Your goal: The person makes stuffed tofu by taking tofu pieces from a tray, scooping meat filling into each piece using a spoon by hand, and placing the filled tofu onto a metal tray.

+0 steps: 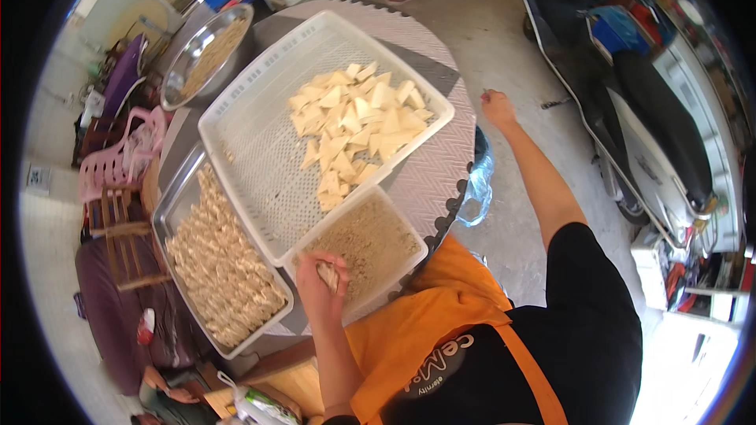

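My left hand [323, 283] is closed around a pale, crumb-dusted food piece [328, 276], over the left side of a white plastic tub [420, 251] of brown crumbs or powder [372, 236]. Behind the tub, a perforated white plastic basket [254, 189] holds a heap of cream-coloured food wedges [348, 124]. To the left, a metal tray [171, 203] is covered with rows of coated beige pieces [221, 265]. My right hand [495, 107] is away from the containers, past the table's right edge, its fingers drawn together; whether they hold anything is unclear.
All these stand on a round table [437, 189] with a patterned cover. A steel bowl [230, 65] of brown crumbs is at the back left. A blue plastic bag [479, 183] hangs at the right edge. A scooter [655, 112] stands right; another person's hand [180, 394] shows bottom left.
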`<state>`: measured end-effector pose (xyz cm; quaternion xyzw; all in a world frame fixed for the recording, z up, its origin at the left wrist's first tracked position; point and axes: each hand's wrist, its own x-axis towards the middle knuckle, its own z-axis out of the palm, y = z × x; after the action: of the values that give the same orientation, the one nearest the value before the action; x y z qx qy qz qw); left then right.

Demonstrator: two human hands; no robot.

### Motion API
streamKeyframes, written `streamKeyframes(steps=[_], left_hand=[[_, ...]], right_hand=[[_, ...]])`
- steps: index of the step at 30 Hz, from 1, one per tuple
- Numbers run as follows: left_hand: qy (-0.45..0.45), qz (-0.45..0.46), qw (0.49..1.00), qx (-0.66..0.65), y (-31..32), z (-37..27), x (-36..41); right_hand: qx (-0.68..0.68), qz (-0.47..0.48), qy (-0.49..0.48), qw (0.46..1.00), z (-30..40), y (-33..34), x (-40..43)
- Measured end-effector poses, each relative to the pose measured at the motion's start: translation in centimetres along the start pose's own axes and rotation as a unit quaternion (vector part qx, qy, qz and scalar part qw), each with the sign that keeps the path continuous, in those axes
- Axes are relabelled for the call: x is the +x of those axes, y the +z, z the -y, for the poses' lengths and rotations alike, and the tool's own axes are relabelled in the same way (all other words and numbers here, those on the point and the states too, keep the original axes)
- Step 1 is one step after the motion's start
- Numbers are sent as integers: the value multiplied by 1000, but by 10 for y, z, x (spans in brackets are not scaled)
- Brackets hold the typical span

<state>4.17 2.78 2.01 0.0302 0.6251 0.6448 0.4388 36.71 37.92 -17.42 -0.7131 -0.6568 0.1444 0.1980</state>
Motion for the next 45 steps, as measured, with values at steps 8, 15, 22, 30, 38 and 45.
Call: streamKeyframes(steps=[8,15,22,30,38,45], left_hand=[[26,195,950,-243,-50,12,35],[113,235,947,-188,-25,1,28],[167,209,962,-60,-22,5,15],[182,252,943,116,-44,-2,12],[83,238,967,28,-46,-1,14],[26,292,928,-228,-46,5,22]], right_hand=[[149,-210,-207,944,105,-149,-95],[428,136,-144,882,190,-159,-220],[570,433,-3,698,238,-101,-284],[565,392,-98,719,245,-104,-281],[593,322,-93,732,234,-107,-282],[511,310,-124,792,225,-85,-298]])
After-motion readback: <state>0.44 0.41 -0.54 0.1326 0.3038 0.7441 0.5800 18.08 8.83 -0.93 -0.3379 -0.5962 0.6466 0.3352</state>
